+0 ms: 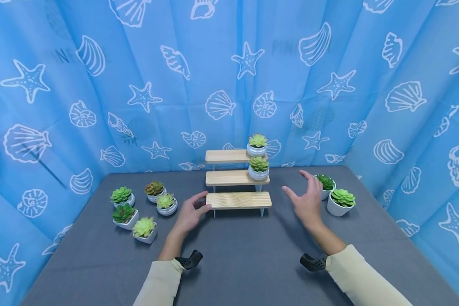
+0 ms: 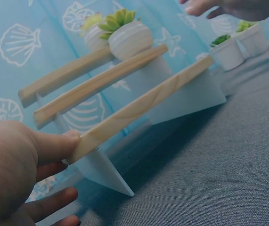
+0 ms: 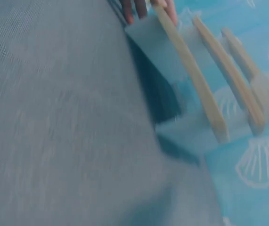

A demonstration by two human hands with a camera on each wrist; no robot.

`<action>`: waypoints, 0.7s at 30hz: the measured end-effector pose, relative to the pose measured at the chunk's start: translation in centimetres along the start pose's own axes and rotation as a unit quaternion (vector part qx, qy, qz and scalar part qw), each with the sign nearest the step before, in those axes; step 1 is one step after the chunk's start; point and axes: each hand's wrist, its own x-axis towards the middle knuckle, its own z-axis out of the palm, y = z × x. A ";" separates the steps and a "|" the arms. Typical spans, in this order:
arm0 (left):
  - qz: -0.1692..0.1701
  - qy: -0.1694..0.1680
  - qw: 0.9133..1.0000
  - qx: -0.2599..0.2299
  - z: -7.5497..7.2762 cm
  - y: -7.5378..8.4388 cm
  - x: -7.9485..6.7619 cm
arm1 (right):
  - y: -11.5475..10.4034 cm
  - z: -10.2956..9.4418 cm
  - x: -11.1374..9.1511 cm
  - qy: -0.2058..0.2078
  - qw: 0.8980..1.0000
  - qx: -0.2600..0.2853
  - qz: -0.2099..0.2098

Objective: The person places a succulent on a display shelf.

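A three-tier display stand with pale wooden shelves (image 1: 239,200) and whitish side supports (image 2: 103,172) stands at the table's middle. My left hand (image 1: 191,214) grips the left end of its lowest shelf, the thumb (image 2: 59,143) against the front edge. One potted succulent (image 1: 256,145) sits at the right end of the top shelf, another (image 1: 258,169) at the right end of the middle one. To the right of the stand, my right hand (image 1: 307,202) hovers with thumb and fingers spread, holding nothing. Beside it are two succulents in white pots (image 1: 339,207) (image 1: 324,193).
Several more potted succulents cluster at the left, among them a reddish one (image 1: 154,190) and a pale green one (image 1: 145,233) in a squarish pot. A grey cloth (image 1: 248,263) covers the table. Blue shell-print curtains (image 1: 199,76) hang close behind and along both sides.
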 end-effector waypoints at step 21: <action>-0.004 0.002 1.000 0.005 0.1 0.1 -0.1 | 6.5 -8.0 -2.3 0.070 0.993 -0.071 0.065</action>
